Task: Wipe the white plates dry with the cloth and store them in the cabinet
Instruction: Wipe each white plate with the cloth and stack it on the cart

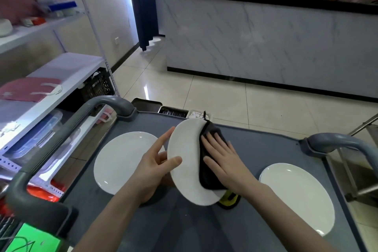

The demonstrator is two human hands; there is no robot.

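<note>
Over the cart [266, 149], near its middle, the left hand [155, 170] pinches the tilted plate [184, 143] at its rim, probably braced from behind; the right hand [225, 161], fingers [216, 139] flat, presses the cloth [211, 130] on it. Likely stiff, slick, breakable: hold the rim firmly.

Left hand [157, 170]: plate [184, 182] pinched between thumb and extended fingers.
Right hand [223, 161]: laid flat, fingers spread, pressed on cloth [205, 178].
Forearms: bare, extended forward from the tabletop's near edge.
</note>
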